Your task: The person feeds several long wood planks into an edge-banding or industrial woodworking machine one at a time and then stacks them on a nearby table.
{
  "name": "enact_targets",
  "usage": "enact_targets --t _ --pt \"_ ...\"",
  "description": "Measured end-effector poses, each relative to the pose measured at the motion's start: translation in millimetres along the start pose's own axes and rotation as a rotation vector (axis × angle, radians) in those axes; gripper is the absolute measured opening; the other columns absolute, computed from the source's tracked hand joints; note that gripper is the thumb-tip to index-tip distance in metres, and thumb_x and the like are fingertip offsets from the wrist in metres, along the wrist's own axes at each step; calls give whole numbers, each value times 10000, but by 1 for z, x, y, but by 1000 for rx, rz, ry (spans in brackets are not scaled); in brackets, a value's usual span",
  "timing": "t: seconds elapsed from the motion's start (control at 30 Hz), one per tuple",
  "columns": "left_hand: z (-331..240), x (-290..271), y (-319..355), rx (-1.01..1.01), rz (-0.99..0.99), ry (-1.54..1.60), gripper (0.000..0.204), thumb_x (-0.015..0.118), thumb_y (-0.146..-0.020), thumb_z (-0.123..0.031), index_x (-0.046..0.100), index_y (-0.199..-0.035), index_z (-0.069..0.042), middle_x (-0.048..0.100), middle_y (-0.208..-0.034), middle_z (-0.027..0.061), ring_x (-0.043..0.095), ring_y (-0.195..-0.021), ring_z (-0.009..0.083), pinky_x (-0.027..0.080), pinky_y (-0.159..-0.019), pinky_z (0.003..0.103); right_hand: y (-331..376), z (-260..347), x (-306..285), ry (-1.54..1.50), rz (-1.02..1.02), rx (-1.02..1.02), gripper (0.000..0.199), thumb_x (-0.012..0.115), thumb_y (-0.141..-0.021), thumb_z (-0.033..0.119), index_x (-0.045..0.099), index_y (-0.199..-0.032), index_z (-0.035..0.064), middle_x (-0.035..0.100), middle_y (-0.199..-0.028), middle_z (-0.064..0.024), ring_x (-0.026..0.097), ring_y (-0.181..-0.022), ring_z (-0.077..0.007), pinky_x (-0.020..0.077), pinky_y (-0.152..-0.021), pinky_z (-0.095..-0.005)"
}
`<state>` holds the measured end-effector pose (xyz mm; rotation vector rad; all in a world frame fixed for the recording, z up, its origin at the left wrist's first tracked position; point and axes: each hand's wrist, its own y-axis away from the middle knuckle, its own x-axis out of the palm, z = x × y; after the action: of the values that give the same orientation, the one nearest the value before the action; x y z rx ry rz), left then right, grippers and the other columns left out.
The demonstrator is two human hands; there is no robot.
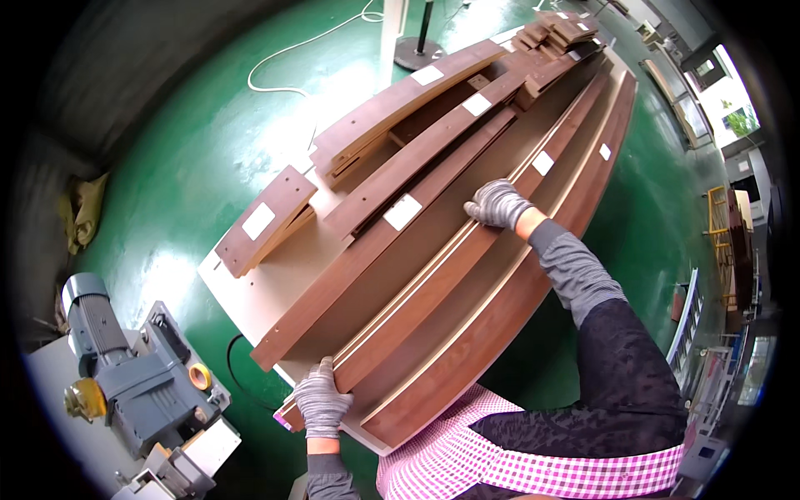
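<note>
A long brown wooden board (425, 310) with pale lines along its upper edge lies lengthwise on a pale worktable (258, 298). My left hand (322, 402), in a grey striped glove, is closed round the board's near-left end. Farther along the same board, my right hand (498, 205), gloved alike, grips the upper edge with its fingers curled over. A white label (542, 162) sits on the board beyond my right hand. Closer to my body lies another long brown board (492, 321) with a pale edge. Beyond the held board runs a labelled brown board (342, 287).
Short brown boards (279, 204) are stacked at the table's left, with curved boards (375, 108) behind them. Several small pieces (550, 33) pile up at the far end. A grey motorised machine (142, 383) with a yellow tape roll (199, 377) stands left. A pole base (419, 53) stands behind.
</note>
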<state>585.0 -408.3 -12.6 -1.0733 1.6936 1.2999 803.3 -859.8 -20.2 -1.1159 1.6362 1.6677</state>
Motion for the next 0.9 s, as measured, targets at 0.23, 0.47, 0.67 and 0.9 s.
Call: enact_targets --t 0.23,0.47,0.67,0.9 --pt "0 4 0 -10 -5 -4 682 795 -529 -211 585 -1169 -100 661 -941 149 660 -858 333 533 -783 431 -4 -8 8 -39 -96 -12 512 425 -902 438 697 -710 48 672 -755 -188 641 -764 -389 495 -740 -495" --pt "16 1 1 15 -88 167 569 737 -610 -153 616 -1161 -77 665 -1036 170 648 -963 347 517 -865 454 -14 2 24 -135 -199 -193 437 436 -942 425 659 -805 74 646 -873 -204 599 -870 -405 445 -752 -501" --pt "-5 19 33 -62 -255 -155 847 782 -694 -326 411 -1431 -140 409 -1446 188 345 -1379 366 143 -1146 611 -161 -127 158 74 -254 -214 464 412 -994 385 660 -898 5 657 -963 -251 602 -933 -438 474 -847 -499" --pt "15 45 159 -521 -415 65 920 720 -751 -457 277 -1495 -147 266 -1515 189 230 -1414 371 92 -1152 576 -134 -83 131 -72 -442 -155 536 354 -1019 423 674 -1039 -6 671 -1031 -231 617 -992 -388 474 -898 -445"
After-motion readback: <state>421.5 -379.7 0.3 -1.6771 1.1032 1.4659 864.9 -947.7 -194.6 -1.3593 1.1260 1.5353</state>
